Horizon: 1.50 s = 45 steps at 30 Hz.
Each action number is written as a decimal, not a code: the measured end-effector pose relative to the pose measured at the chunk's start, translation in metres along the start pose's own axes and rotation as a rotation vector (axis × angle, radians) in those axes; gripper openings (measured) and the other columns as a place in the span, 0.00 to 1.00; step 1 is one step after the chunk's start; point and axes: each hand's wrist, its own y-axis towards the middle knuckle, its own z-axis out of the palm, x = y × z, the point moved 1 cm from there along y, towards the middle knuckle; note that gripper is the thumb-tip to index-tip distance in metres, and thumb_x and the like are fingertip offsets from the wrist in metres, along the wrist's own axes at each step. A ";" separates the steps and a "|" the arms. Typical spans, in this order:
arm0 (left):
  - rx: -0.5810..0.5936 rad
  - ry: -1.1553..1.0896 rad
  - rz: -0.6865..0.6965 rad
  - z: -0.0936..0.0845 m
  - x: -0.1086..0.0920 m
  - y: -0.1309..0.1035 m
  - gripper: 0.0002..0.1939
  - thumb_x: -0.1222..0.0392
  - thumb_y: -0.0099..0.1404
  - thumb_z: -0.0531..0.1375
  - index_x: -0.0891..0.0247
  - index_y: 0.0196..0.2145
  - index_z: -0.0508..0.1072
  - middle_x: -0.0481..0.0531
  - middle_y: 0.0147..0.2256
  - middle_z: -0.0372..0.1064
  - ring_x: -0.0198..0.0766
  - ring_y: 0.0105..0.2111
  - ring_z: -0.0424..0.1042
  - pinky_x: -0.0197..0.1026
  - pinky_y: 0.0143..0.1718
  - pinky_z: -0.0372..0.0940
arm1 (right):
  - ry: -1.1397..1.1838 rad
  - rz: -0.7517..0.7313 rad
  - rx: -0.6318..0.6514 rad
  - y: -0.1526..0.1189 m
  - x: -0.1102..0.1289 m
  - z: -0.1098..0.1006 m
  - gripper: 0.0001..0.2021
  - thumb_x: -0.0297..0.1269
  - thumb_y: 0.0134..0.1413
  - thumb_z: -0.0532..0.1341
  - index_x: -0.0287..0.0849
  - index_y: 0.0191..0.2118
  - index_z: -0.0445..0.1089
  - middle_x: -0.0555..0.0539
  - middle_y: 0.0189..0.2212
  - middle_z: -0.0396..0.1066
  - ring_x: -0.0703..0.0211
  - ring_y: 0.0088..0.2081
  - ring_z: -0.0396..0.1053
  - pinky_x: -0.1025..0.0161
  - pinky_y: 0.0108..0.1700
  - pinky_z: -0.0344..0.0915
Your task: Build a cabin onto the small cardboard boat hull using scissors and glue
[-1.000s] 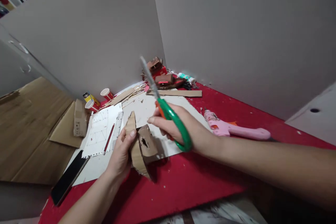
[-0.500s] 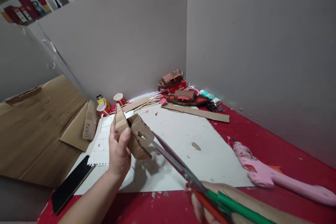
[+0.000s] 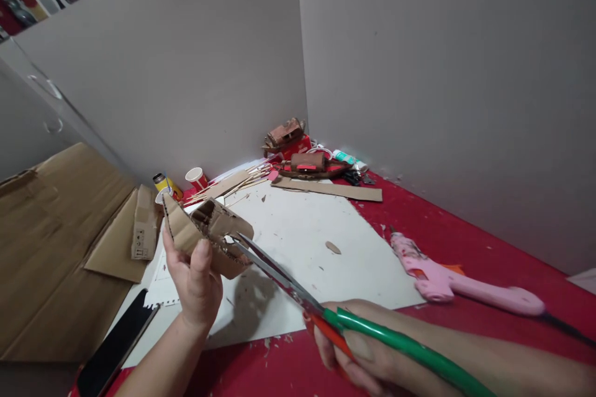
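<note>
My left hand (image 3: 198, 279) grips a small folded cardboard piece (image 3: 233, 223), shaped like a boat with a pointed end and ragged edges, and holds it tilted above the white sheet. In my right hand (image 3: 358, 341) is a pair of scissors (image 3: 298, 294) with green and red handles. Their blades are slightly parted and point to the left, with the tips at the inner edge of the cardboard piece. Whether cardboard lies between the blades I cannot tell.
A pink glue gun (image 3: 433, 276) lies on the red table (image 3: 493, 248) at right. Farther back are model boats (image 3: 310, 164), a cardboard strip (image 3: 326, 188), thin sticks (image 3: 251, 177) and a paper cup (image 3: 195, 177). At left stand a phone (image 3: 116, 344) and large cardboard (image 3: 56, 260).
The view has shifted to the right. My left hand has turned the cardboard piece so that its hollow inside shows more, while the scissor tips stay at its edge.
</note>
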 end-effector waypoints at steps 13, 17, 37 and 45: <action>0.070 0.149 0.131 -0.012 -0.003 0.004 0.31 0.50 0.57 0.70 0.56 0.57 0.70 0.50 0.48 0.74 0.43 0.46 0.75 0.39 0.51 0.66 | -0.096 -0.022 -0.062 -0.007 0.027 -0.010 0.39 0.79 0.50 0.49 0.42 0.35 0.64 0.52 0.23 0.61 0.64 0.23 0.60 0.65 0.28 0.61; 0.081 0.119 0.098 -0.009 -0.006 0.001 0.31 0.49 0.57 0.71 0.56 0.56 0.70 0.50 0.45 0.75 0.42 0.43 0.76 0.38 0.48 0.68 | -0.218 -0.110 -0.110 -0.010 0.032 -0.011 0.37 0.79 0.51 0.47 0.44 0.33 0.59 0.52 0.23 0.59 0.65 0.23 0.57 0.67 0.26 0.57; -0.002 0.064 0.047 -0.006 -0.006 -0.002 0.33 0.49 0.59 0.69 0.54 0.60 0.68 0.51 0.51 0.75 0.46 0.51 0.75 0.42 0.54 0.67 | -0.094 -0.084 0.010 0.011 0.024 -0.001 0.43 0.84 0.44 0.45 0.42 0.35 0.63 0.54 0.16 0.61 0.65 0.16 0.59 0.68 0.20 0.57; 0.035 0.009 -0.021 0.000 -0.005 -0.004 0.33 0.49 0.60 0.68 0.52 0.61 0.67 0.52 0.51 0.76 0.47 0.51 0.76 0.44 0.53 0.68 | -0.144 -0.031 -0.090 0.010 0.022 0.001 0.41 0.84 0.43 0.46 0.44 0.33 0.58 0.56 0.15 0.58 0.67 0.15 0.56 0.70 0.17 0.54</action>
